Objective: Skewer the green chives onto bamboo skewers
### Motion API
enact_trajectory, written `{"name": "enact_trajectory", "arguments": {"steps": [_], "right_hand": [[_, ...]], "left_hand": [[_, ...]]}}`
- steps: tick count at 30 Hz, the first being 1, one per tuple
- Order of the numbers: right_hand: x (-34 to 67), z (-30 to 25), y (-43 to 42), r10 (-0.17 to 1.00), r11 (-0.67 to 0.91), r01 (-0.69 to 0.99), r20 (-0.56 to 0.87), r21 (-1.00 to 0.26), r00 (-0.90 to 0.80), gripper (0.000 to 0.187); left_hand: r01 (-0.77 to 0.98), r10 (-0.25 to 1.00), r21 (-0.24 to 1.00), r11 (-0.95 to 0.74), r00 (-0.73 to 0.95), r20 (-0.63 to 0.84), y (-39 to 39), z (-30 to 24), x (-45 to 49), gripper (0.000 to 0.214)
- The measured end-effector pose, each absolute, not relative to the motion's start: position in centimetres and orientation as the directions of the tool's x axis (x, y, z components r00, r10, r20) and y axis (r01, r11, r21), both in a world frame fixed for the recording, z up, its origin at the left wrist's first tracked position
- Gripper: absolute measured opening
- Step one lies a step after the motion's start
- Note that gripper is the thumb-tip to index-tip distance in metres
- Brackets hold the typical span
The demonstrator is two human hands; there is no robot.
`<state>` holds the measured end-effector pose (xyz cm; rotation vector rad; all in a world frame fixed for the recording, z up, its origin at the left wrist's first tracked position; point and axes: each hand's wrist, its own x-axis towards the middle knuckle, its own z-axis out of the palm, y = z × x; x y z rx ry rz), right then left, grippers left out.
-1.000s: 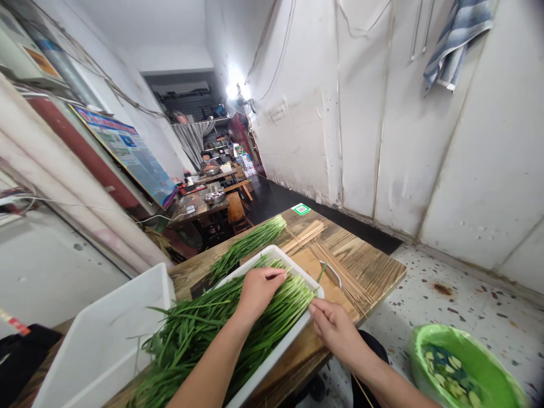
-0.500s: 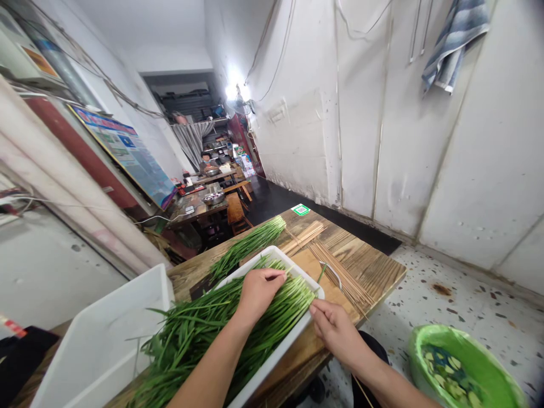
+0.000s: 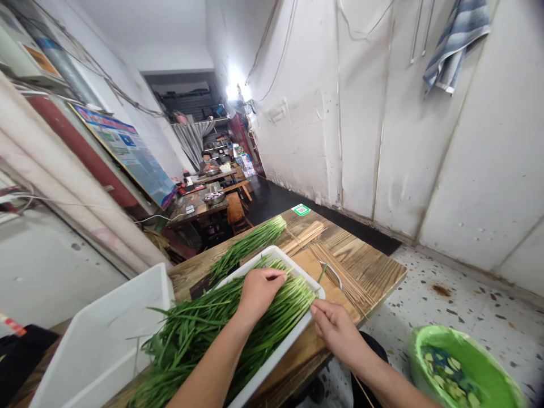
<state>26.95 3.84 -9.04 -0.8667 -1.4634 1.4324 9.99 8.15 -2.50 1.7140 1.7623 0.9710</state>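
The left hand [image 3: 259, 292] hides some chives [image 3: 199, 328]; frame edge crops the basin [image 3: 419, 340].

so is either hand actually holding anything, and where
The left hand only lies on the chives near their cut ends. The right hand seems to pinch a thin skewer near its front end with its fingers.

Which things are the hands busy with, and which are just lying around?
Busy with: left hand pressed on the chives in the white tray; right hand, fingers pinched, at the tray's near corner.
Lying around: bamboo skewers, second chive bunch, white tub, green basin on the floor, striped towel on the wall.
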Motion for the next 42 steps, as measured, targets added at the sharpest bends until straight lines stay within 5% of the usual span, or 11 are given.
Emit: {"name": "enact_trajectory", "arguments": {"steps": [42], "right_hand": [[26.71, -9.36, 3.94, 0.932, 0.095, -0.088, 0.119, -0.992, -0.342, 0.027]], "left_hand": [[0.679, 0.986, 0.731, -0.072, -0.061, 0.154, 8.10, -2.74, 10.11, 0.021]]}}
